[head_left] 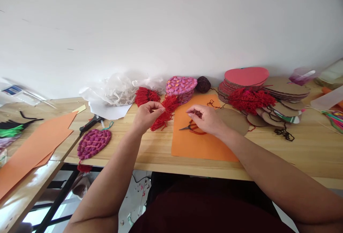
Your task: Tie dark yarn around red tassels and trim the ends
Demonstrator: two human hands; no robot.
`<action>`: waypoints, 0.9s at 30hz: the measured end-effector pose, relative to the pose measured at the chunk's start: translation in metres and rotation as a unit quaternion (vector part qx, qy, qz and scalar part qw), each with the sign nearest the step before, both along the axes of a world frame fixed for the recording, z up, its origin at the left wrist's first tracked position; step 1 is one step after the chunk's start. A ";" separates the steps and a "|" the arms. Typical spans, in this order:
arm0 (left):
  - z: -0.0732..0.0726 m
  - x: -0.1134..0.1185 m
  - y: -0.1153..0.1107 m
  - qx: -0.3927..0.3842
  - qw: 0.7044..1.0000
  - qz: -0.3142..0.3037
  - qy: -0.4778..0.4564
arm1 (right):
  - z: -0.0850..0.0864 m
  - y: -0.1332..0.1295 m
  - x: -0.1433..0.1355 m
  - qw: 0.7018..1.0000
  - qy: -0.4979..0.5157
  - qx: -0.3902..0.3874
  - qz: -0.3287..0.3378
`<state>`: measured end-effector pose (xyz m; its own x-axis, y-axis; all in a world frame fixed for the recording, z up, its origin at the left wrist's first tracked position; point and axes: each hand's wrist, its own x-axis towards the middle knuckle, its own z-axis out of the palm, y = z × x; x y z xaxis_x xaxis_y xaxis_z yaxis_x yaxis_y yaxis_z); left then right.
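Observation:
My left hand [146, 117] is raised over the table with thumb and forefinger pinched together; anything between the tips is too small to make out. Beside it lie red yarn tassels [167, 113], and I cannot tell whether the fingers touch them. My right hand [207, 118] hovers above an orange sheet [184, 147], its thumb and fingers also brought together, with no clear view of what they grip. Under that hand rest scissors with red handles [191, 128], partly hidden. A round cardboard piece [238, 120] lies just behind my right wrist.
A pink pebbled heart stack [180, 86] and dark yarn ball [203, 84] stand by the wall. To the right are red-topped cardboard pieces [246, 75] and a red yarn bundle [252, 100]. A purple heart [93, 143] and glue gun [92, 123] lie left.

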<state>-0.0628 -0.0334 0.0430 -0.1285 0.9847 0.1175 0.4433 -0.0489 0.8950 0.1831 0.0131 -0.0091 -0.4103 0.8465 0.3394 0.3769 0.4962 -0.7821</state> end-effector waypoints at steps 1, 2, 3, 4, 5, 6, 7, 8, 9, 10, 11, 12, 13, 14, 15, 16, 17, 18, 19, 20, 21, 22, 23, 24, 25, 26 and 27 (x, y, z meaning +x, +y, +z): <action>0.002 0.003 0.000 -0.001 0.999 -0.016 -0.028 | 0.001 0.000 0.000 0.999 0.026 -0.023 -0.008; 0.004 0.007 0.001 -0.002 0.998 -0.034 -0.052 | 0.001 0.001 -0.001 0.998 0.051 -0.045 -0.014; 0.005 0.011 0.002 -0.005 0.996 -0.052 -0.072 | 0.002 0.001 -0.001 0.995 0.076 -0.065 -0.016; 0.005 0.016 0.004 -0.007 0.994 -0.068 -0.088 | 0.003 0.002 -0.001 0.992 0.099 -0.083 -0.014; 0.005 0.020 0.006 -0.007 0.992 -0.079 -0.099 | 0.005 0.002 -0.001 0.988 0.122 -0.099 -0.009; 0.005 0.024 0.008 -0.008 0.991 -0.086 -0.105 | 0.006 0.002 0.000 0.983 0.141 -0.117 -0.001; 0.005 0.028 0.010 -0.010 0.990 -0.089 -0.106 | 0.008 0.002 0.000 0.978 0.158 -0.136 0.009; 0.004 0.032 0.012 -0.014 0.991 -0.092 -0.102 | 0.010 0.002 0.000 0.973 0.171 -0.154 0.017; 0.004 0.035 0.014 -0.015 0.991 -0.096 -0.095 | 0.012 0.001 0.000 0.969 0.182 -0.167 0.024; 0.004 0.037 0.016 -0.016 0.991 -0.103 -0.089 | 0.013 0.001 0.000 0.966 0.190 -0.174 0.029; 0.003 0.039 0.018 -0.015 0.990 -0.113 -0.084 | 0.013 0.000 0.000 0.965 0.196 -0.174 0.031; 0.003 0.041 0.021 -0.014 0.989 -0.124 -0.081 | 0.013 0.000 0.000 0.965 0.198 -0.168 0.033; 0.002 0.042 0.023 -0.013 0.987 -0.137 -0.080 | 0.013 0.000 0.000 0.967 0.197 -0.159 0.033; 0.002 0.043 0.025 -0.017 0.986 -0.149 -0.079 | 0.012 0.001 0.000 0.969 0.192 -0.150 0.032; 0.001 0.045 0.027 -0.023 0.984 -0.159 -0.079 | 0.011 0.001 0.001 0.972 0.186 -0.140 0.029; -0.001 0.047 0.029 -0.030 0.982 -0.166 -0.079 | 0.011 0.001 0.001 0.974 0.182 -0.131 0.025; -0.002 0.049 0.030 -0.035 0.982 -0.170 -0.080 | 0.011 0.001 0.002 0.975 0.180 -0.125 0.022; -0.004 0.051 0.031 -0.039 0.982 -0.169 -0.078 | 0.011 0.001 0.002 0.976 0.183 -0.120 0.021; -0.006 0.053 0.032 -0.039 0.982 -0.166 -0.077 | 0.012 0.000 0.002 0.975 0.188 -0.117 0.024; -0.008 0.055 0.032 -0.035 0.983 -0.161 -0.075 | 0.013 0.000 0.003 0.973 0.194 -0.118 0.031; -0.011 0.057 0.031 -0.031 0.984 -0.158 -0.072 | 0.014 -0.001 0.002 0.971 0.199 -0.125 0.040; -0.014 0.059 0.030 -0.027 0.985 -0.156 -0.070 | 0.016 -0.003 0.002 0.969 0.202 -0.136 0.048; -0.016 0.061 0.030 -0.024 0.985 -0.154 -0.070 | 0.016 -0.004 0.001 0.966 0.203 -0.153 0.050; -0.019 0.062 0.029 -0.022 0.985 -0.153 -0.071 | 0.017 -0.005 0.000 0.962 0.203 -0.174 0.047; -0.021 0.063 0.028 -0.024 0.985 -0.152 -0.074 | 0.017 -0.005 -0.001 0.958 0.203 -0.198 0.042; -0.023 0.063 0.028 -0.028 0.985 -0.152 -0.077 | 0.017 -0.006 -0.002 0.953 0.203 -0.221 0.035; -0.025 0.063 0.028 -0.033 0.984 -0.152 -0.082 | 0.016 -0.006 -0.003 0.948 0.204 -0.241 0.029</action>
